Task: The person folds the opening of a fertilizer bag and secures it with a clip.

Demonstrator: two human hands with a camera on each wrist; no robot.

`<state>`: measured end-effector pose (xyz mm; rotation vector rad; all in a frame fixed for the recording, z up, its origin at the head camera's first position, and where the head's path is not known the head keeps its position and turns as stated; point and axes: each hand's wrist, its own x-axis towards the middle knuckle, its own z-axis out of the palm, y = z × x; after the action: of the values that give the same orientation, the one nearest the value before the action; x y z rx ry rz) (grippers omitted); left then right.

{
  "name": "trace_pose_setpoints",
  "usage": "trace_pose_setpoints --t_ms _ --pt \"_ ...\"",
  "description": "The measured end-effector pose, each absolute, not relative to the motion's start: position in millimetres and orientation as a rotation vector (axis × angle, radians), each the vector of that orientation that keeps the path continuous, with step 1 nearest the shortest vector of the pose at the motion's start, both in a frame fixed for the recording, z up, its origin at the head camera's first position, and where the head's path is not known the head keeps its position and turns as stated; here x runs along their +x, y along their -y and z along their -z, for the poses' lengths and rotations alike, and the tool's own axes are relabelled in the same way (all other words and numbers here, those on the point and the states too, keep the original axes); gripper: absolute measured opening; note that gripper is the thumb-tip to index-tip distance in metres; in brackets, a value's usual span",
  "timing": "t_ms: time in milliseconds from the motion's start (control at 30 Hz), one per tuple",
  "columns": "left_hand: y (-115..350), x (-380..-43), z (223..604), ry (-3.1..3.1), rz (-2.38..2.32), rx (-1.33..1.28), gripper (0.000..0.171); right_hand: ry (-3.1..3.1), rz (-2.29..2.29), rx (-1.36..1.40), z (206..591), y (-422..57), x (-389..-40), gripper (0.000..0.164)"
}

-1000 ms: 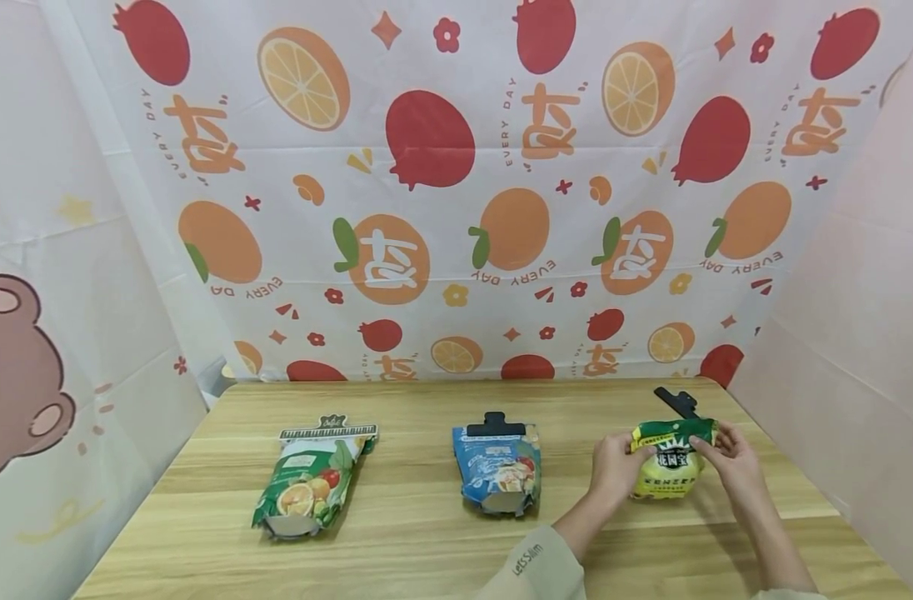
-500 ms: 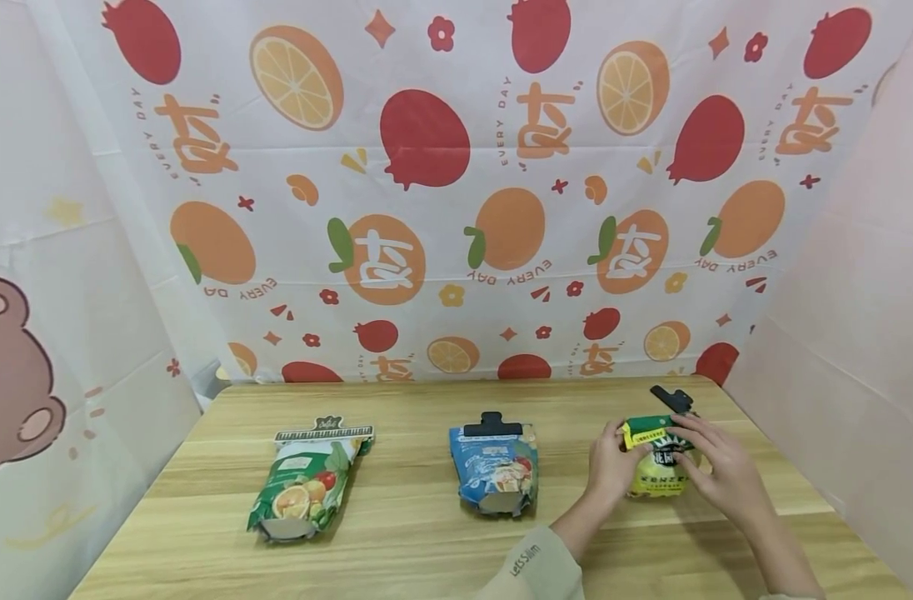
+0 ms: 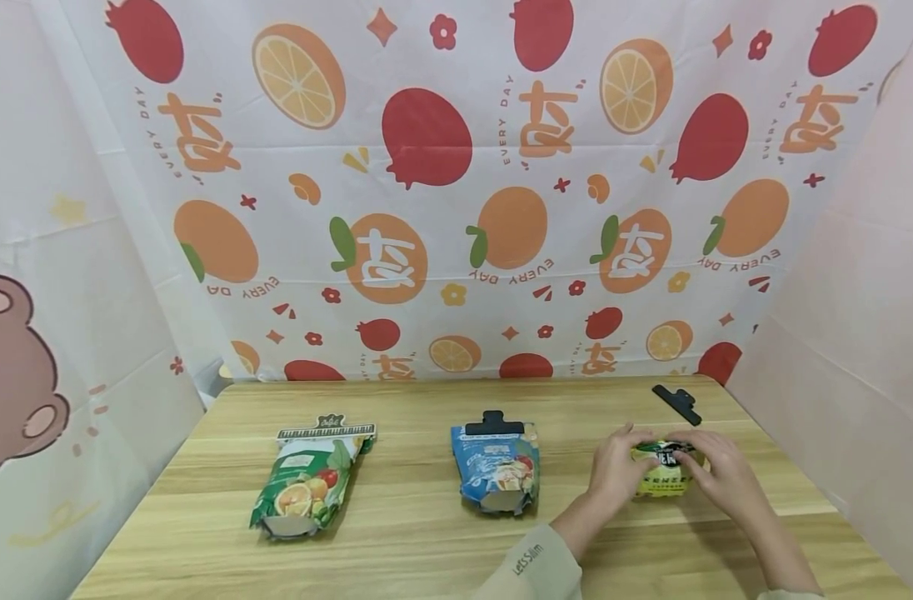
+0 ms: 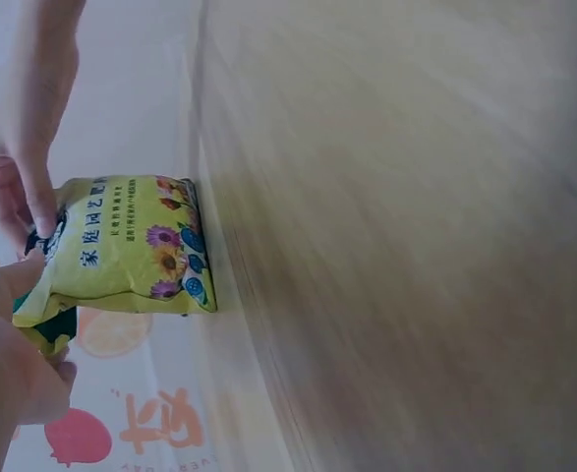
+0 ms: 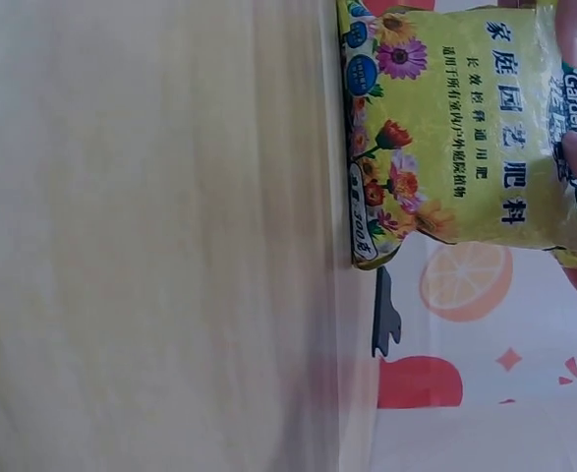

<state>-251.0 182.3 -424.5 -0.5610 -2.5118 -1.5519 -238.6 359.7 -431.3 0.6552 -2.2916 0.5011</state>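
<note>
Toward the right of the table, a yellow-and-green bag of garden fertilizer (image 3: 662,481) stands upright, its printed front facing me. My left hand (image 3: 616,468) pinches the bag's top at its left side. On the other side my right hand (image 3: 729,482) grips the top, thumb on the front and fingers behind. The top of the bag is bent over backward, and fingers hide part of it. In the left wrist view, the green top edge hangs behind the fertilizer bag (image 4: 121,246), near the left fingers. Behind the bag lies a black bag clip (image 3: 677,405).
A blue bag (image 3: 496,471) with a black clip (image 3: 494,423) on its top lies mid-table. Farther left is a green bag (image 3: 306,483) with a ruler-like patterned clip (image 3: 326,428). A fruit-print cloth (image 3: 456,208) hangs behind the wooden table (image 3: 396,550).
The fertilizer bag's green top has gone from standing up to being folded back out of sight. My right hand has shifted inward, and the black clip behind is now uncovered.
</note>
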Motion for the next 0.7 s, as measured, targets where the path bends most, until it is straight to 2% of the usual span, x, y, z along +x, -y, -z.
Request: trace_pose_setpoints --t_ms 167,500,700 --pt "-183.1 -252.0 425.0 2.525 1.586 -0.526 0.021 2.322 -0.593 0.651 431.6 -364.0 -239.8 0.033" --pt "-182.0 -258.3 428.2 2.506 1.606 -0.553 0.019 2.471 -0.732 0.573 429.5 -367.8 -244.9 0.019" --pt "-183.1 -258.5 431.1 2.517 1.625 -0.556 0.015 2.421 -0.747 0.571 431.3 -369.7 -244.1 0.024"
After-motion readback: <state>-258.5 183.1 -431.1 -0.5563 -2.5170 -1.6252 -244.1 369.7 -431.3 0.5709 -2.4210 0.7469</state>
